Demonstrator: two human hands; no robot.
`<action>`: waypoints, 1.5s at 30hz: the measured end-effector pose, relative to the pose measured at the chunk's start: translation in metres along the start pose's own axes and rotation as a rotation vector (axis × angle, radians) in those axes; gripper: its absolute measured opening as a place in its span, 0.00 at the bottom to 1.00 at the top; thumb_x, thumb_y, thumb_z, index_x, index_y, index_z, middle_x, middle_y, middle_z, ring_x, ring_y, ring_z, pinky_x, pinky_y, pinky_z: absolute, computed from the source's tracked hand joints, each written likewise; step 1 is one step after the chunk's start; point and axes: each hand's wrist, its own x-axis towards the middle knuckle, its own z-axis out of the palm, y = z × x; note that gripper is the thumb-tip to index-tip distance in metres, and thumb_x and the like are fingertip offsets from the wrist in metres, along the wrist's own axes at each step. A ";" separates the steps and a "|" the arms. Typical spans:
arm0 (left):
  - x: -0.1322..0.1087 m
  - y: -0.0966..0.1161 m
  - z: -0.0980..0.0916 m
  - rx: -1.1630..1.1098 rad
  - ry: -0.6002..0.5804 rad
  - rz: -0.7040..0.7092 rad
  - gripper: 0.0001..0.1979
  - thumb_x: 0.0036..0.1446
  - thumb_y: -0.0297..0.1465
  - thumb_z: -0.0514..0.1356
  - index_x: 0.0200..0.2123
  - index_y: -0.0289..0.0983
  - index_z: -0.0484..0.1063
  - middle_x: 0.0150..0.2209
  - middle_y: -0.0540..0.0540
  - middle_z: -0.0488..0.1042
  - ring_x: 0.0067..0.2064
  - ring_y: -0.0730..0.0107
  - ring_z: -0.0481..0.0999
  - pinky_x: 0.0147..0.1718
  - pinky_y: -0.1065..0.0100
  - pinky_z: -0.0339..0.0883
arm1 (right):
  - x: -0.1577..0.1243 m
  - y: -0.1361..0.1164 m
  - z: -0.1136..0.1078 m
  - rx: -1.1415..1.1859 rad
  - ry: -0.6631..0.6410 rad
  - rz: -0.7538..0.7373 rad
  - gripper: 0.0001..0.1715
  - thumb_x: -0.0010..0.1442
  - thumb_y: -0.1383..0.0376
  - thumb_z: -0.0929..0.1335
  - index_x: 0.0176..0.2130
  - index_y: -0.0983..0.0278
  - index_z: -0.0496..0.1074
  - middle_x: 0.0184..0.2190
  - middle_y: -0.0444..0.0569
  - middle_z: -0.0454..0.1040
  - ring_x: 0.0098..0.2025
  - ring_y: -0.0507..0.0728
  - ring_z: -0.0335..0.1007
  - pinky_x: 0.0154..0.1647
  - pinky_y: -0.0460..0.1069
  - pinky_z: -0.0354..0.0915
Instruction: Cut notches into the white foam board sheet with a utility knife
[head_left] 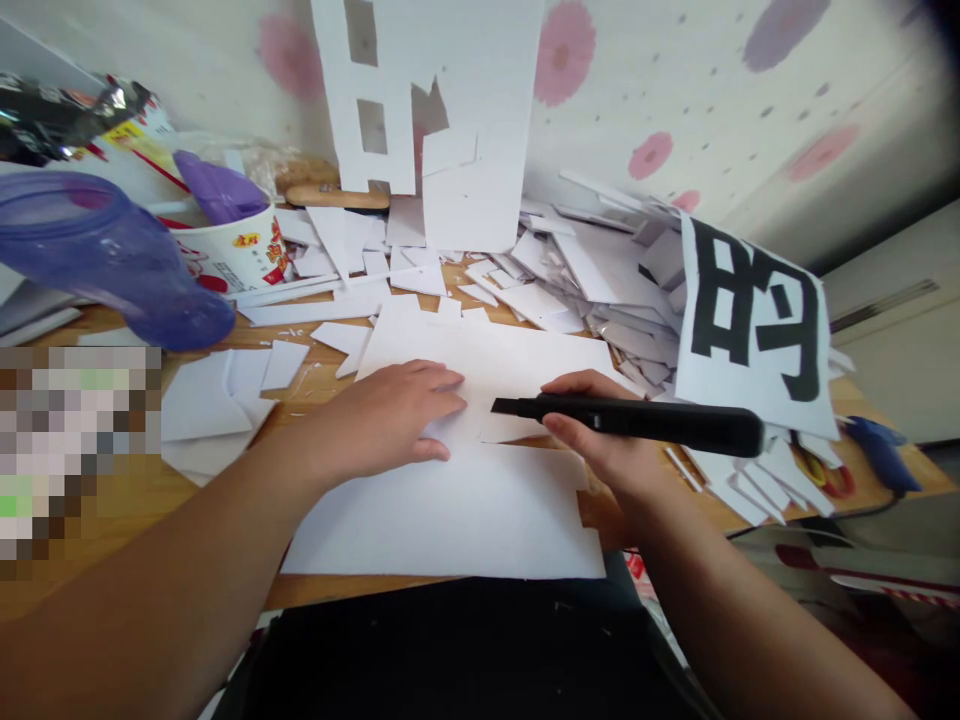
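My right hand [604, 430] is closed around a black utility knife [660, 420], its dark blade pointing left above white board. Flat on the upper white foam board [525, 355] lies my left hand [405, 415], fingers stretched out and a little apart, just left of the blade tip. A second white board [442, 515] lies nearer to me, partly under the upper one, with notches cut in its right edge. Whether the blade touches the board I cannot tell.
White offcuts [577, 260] heap along the back and right. A cut-out white panel [480, 90] leans on the wall. A sheet with a black character [754, 320] stands right, near a blue glue gun [881, 455]. A purple bottle [112, 250] and a paper cup [232, 250] stand left.
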 end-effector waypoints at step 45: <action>-0.002 -0.007 0.002 -0.128 -0.146 -0.047 0.21 0.59 0.33 0.65 0.57 0.47 0.73 0.69 0.45 0.58 0.69 0.50 0.56 0.63 0.47 0.55 | -0.004 0.014 0.004 -0.102 -0.268 -0.185 0.12 0.58 0.68 0.73 0.44 0.58 0.75 0.33 0.43 0.77 0.32 0.50 0.73 0.34 0.44 0.67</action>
